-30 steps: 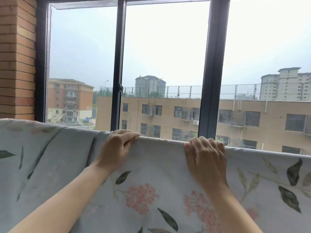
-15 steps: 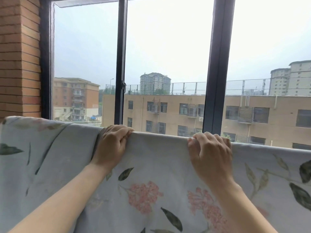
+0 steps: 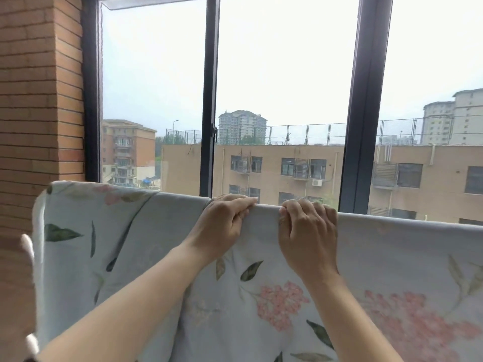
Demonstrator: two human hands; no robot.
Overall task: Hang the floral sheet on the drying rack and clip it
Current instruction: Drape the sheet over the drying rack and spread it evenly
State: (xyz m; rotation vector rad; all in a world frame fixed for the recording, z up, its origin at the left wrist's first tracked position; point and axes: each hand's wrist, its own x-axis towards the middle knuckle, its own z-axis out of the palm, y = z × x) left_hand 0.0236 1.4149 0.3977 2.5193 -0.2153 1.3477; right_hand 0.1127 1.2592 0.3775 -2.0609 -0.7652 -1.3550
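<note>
Here, left hand (image 3: 222,227) and right hand (image 3: 308,237) grasp the matte floral sheet (image 3: 392,257) along its rounded fold.

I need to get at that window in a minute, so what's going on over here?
A person is hanging a floral sheet in front of the window. The sheet is draped along its top fold, and whatever carries it is hidden beneath. The left hand and the right hand grip that fold close together, fingers curled over it. As far as the view shows, nothing is clipped on yet.
</note>
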